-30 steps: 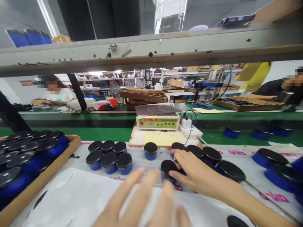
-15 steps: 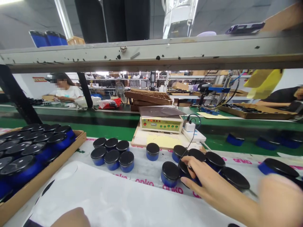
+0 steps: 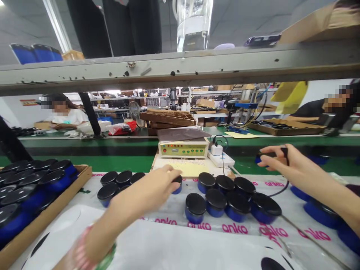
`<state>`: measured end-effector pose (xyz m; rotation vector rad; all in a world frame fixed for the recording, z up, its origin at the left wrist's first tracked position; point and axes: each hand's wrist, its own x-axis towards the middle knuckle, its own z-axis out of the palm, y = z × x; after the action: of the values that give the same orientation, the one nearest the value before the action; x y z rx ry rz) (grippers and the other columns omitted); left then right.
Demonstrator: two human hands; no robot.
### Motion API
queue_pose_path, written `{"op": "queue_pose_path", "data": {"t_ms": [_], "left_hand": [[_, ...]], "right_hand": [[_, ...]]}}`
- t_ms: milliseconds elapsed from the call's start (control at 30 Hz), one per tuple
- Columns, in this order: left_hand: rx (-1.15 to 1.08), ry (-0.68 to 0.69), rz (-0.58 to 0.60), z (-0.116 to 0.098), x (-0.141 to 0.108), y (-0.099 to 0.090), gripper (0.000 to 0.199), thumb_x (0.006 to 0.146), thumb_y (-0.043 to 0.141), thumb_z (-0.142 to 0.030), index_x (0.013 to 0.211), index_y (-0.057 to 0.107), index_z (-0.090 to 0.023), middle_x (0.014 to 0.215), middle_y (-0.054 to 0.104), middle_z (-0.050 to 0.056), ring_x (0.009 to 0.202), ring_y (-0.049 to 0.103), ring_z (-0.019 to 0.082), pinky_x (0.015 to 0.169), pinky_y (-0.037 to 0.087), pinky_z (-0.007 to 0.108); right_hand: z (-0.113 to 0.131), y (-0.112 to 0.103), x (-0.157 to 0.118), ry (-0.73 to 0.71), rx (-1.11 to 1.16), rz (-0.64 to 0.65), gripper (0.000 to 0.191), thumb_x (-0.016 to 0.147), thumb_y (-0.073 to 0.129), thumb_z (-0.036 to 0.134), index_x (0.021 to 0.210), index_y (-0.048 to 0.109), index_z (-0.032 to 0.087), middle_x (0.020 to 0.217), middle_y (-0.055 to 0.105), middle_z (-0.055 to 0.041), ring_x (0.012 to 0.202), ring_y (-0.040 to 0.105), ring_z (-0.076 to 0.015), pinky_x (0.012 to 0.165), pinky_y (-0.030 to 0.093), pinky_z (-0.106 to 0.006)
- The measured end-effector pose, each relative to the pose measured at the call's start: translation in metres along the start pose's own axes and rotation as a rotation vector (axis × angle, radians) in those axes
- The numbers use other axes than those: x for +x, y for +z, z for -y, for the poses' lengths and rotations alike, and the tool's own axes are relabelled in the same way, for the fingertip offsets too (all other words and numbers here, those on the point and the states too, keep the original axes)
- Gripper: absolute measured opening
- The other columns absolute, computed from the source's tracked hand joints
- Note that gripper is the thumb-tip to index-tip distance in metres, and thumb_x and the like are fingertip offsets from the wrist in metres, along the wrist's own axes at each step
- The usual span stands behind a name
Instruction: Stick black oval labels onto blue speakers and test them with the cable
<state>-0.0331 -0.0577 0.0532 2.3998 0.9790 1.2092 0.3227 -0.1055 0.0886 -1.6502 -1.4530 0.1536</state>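
The left hand point(image 3: 149, 186) was held half-curled, its fingers laid over a black-lidded blue jar point(image 3: 177, 185), though a grip could not be confirmed; a similar dark piece point(image 3: 263, 156) was pinched in the right hand point(image 3: 284, 161), raised beyond the further jars point(image 3: 215, 202), which had seemingly been clustered on the printed sheet point(image 3: 168, 243) for easy reach

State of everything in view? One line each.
Left hand: closed over a black-lidded blue jar, lid on.
Right hand: gripping a second black-lidded jar, held above the green belt.
Jars on mat: upright, lids on.
Wooden tray: loaded with jars, lids on.
Control box: powered, red and green lights lit.
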Motion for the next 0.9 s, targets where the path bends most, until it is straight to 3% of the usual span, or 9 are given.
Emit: {"op": "queue_pose_path", "data": {"t_ms": [67, 200, 300, 400, 467, 567, 633, 700, 900], "left_hand": [[0.056, -0.011, 0.076, 0.022, 0.017, 0.018, 0.027, 0.080, 0.061, -0.034, 0.107, 0.064, -0.032, 0.101, 0.069, 0.001, 0.094, 0.068, 0.031, 0.080, 0.056, 0.048], [0.055, -0.067, 0.229, 0.047, 0.027, 0.054, 0.035, 0.085, 0.054, -0.028, 0.119, 0.057, -0.032, 0.114, 0.066, 0.002, 0.107, 0.063, 0.029, 0.091, 0.051, 0.049], [0.015, -0.044, 0.315, 0.048, 0.030, 0.074, 0.040, 0.087, 0.052, -0.029, 0.126, 0.051, -0.032, 0.122, 0.062, 0.003, 0.113, 0.059, 0.026, 0.094, 0.049, 0.045], [-0.005, -0.052, 0.398, 0.047, 0.036, 0.083, 0.045, 0.083, 0.058, -0.037, 0.127, 0.052, -0.027, 0.123, 0.062, 0.006, 0.115, 0.058, 0.027, 0.095, 0.048, 0.043], [-0.002, -0.092, 0.418, 0.044, 0.035, 0.083, 0.050, 0.085, 0.055, -0.042, 0.130, 0.049, -0.022, 0.128, 0.057, 0.011, 0.119, 0.054, 0.028, 0.098, 0.045, 0.045], [0.014, -0.169, 0.432, 0.031, 0.019, 0.080, 0.066, 0.084, 0.055, -0.050, 0.141, 0.035, -0.022, 0.149, 0.028, 0.017, 0.133, 0.035, 0.033, 0.102, 0.039, 0.050], [0.032, -0.217, 0.509, 0.021, 0.004, 0.079, 0.090, 0.071, 0.069, -0.051, 0.146, 0.024, -0.027, 0.155, -0.001, 0.014, 0.139, 0.013, 0.038, 0.104, 0.034, 0.052], [0.071, -0.231, 0.588, 0.015, -0.008, 0.081, 0.103, 0.063, 0.077, -0.044, 0.147, 0.018, -0.030, 0.154, -0.015, 0.008, 0.139, -0.004, 0.037, 0.107, 0.030, 0.053], [0.167, -0.113, 0.602, 0.031, -0.006, 0.090, 0.091, 0.073, 0.071, -0.035, 0.145, 0.016, -0.039, 0.156, -0.003, 0.002, 0.141, -0.002, 0.034, 0.108, 0.026, 0.054]], "right_hand": [[-0.002, -0.019, 0.006, -0.004, 0.087, -0.064, 0.026, 0.088, 0.042, 0.047, 0.081, 0.028, 0.026, 0.113, 0.053, -0.0098, 0.085, 0.064, -0.0255, 0.066, 0.049, -0.037], [-0.019, -0.043, -0.004, -0.165, -0.248, -0.290, 0.019, 0.087, 0.040, 0.034, 0.075, 0.028, 0.026, 0.118, 0.051, -0.0112, 0.106, 0.054, -0.0338, 0.087, 0.039, -0.050], [-0.045, -0.030, -0.016, -0.218, -0.365, -0.069, 0.013, 0.081, 0.045, 0.037, 0.076, 0.039, 0.027, 0.107, 0.059, -0.0112, 0.099, 0.056, -0.0333, 0.087, 0.039, -0.048], [-0.074, 0.005, -0.024, -0.118, -0.374, 0.189, 0.024, 0.082, 0.048, 0.048, 0.081, 0.047, 0.025, 0.074, 0.061, -0.0045, 0.061, 0.059, -0.0250, 0.059, 0.044, -0.039], [-0.088, 0.027, -0.027, -0.046, -0.349, 0.268, 0.030, 0.085, 0.045, 0.053, 0.079, 0.045, 0.023, 0.065, 0.058, -0.0007, 0.054, 0.055, -0.0207, 0.052, 0.042, -0.034], [-0.093, 0.046, -0.032, -0.009, -0.291, 0.316, 0.033, 0.090, 0.036, 0.053, 0.078, 0.041, 0.023, 0.066, 0.054, 0.0016, 0.059, 0.055, -0.0180, 0.056, 0.044, -0.031], [-0.090, 0.051, -0.034, -0.012, -0.264, 0.317, 0.031, 0.092, 0.033, 0.052, 0.083, 0.041, 0.023, 0.071, 0.053, 0.0017, 0.065, 0.055, -0.0176, 0.062, 0.045, -0.031], [-0.086, 0.054, -0.037, -0.016, -0.244, 0.313, 0.029, 0.093, 0.032, 0.051, 0.089, 0.041, 0.023, 0.078, 0.052, 0.0012, 0.070, 0.055, -0.0175, 0.066, 0.046, -0.032], [-0.075, 0.057, -0.048, -0.001, -0.247, 0.295, 0.029, 0.093, 0.035, 0.049, 0.083, 0.040, 0.022, 0.077, 0.051, 0.0011, 0.067, 0.054, -0.0156, 0.065, 0.046, -0.030]]}}
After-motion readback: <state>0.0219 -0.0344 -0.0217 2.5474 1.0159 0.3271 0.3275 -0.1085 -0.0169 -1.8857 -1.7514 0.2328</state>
